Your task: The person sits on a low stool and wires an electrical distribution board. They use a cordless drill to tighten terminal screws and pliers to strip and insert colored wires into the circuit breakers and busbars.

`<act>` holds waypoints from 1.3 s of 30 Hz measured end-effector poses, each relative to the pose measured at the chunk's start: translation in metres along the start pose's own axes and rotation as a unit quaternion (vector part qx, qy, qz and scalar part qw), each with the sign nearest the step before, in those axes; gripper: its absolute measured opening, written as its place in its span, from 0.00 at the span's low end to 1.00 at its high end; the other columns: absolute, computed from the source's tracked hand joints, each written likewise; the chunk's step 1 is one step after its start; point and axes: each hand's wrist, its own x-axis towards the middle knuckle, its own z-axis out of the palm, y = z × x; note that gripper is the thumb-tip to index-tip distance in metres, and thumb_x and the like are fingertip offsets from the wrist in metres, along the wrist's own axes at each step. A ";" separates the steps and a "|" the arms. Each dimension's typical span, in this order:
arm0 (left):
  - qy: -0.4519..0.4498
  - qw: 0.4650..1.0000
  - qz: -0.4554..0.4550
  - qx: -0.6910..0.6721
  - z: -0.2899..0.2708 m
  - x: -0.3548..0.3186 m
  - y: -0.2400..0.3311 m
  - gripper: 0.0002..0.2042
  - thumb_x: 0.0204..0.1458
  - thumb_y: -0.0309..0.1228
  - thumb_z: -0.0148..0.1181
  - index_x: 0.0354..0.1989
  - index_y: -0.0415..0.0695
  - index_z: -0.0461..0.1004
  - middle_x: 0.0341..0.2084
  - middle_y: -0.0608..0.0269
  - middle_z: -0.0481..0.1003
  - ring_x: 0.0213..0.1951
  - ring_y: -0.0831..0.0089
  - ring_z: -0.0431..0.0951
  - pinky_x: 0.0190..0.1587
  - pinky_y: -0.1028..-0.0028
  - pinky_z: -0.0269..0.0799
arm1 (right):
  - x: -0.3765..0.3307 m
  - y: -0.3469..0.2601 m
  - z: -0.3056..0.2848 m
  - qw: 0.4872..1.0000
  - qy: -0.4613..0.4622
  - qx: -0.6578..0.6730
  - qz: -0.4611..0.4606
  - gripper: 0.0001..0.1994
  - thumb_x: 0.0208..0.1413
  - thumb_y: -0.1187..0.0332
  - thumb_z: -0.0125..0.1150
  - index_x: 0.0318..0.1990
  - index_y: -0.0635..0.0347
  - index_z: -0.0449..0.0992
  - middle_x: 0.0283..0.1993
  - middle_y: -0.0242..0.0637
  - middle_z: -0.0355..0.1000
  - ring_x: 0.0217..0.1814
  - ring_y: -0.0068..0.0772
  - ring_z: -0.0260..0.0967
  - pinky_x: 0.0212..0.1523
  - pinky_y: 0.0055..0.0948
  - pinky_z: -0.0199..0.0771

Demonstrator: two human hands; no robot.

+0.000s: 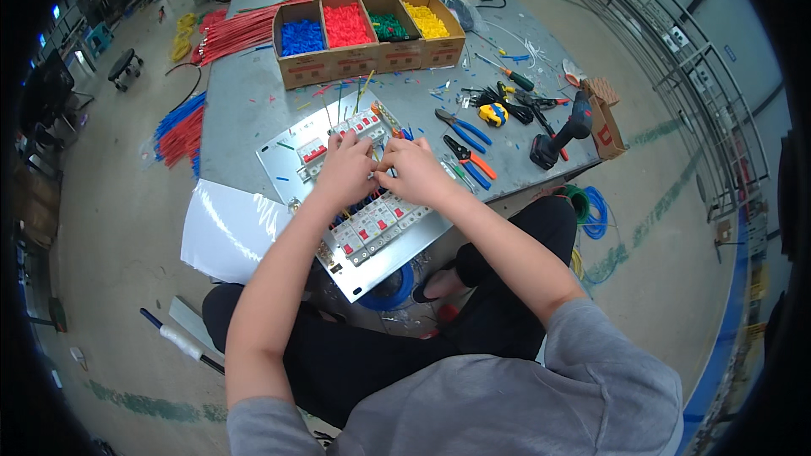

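A silvery metal mounting plate (368,280) lies tilted across the table's front edge and toward my lap. It carries a far row of white circuit breakers with red levers (359,124) and a near row of larger breakers (372,224). Between the rows, my left hand (348,171) and my right hand (411,172) meet over the wiring, fingers bent and pinched together. Whatever they grip is hidden behind the fingers. Blue and dark wires (365,203) show just below my hands. Several thin wires stand up beyond the far breakers.
Behind the plate, a divided cardboard box (331,63) holds blue, red, green and yellow caps. At right lie blue-handled pliers (465,128), an orange-handled wire stripper (473,162), a yellow-and-blue tape measure (492,115), a screwdriver (517,78) and a cordless drill (564,133). White sheets (224,232) hang at left.
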 end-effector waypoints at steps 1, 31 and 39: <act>-0.045 0.997 0.063 -0.001 -0.008 0.007 -0.010 0.11 0.43 0.37 0.79 0.37 0.55 0.92 0.48 0.66 0.77 0.59 0.58 0.70 0.72 0.49 0.57 | 0.002 0.000 -0.003 0.998 -0.025 0.032 0.041 0.12 0.64 0.61 0.69 0.37 0.61 0.89 0.41 0.36 0.79 0.50 0.40 0.78 0.59 0.45 0.70; -0.114 0.972 0.198 -0.058 -0.006 0.030 -0.045 0.05 0.52 0.40 0.76 0.36 0.60 0.93 0.30 0.75 0.82 0.48 0.71 0.75 0.62 0.61 0.60 | 0.057 0.046 0.015 0.809 -0.343 0.290 0.379 0.10 0.66 0.67 0.71 0.47 0.65 0.87 0.45 0.35 0.85 0.48 0.27 0.78 0.53 0.32 0.74; -0.121 0.970 0.209 -0.022 -0.003 0.035 -0.046 0.06 0.51 0.40 0.75 0.32 0.56 0.92 0.30 0.72 0.84 0.47 0.68 0.76 0.62 0.61 0.61 | 0.059 0.041 0.009 0.785 -0.314 0.345 0.408 0.10 0.70 0.67 0.66 0.49 0.63 0.87 0.47 0.36 0.86 0.47 0.25 0.79 0.54 0.28 0.76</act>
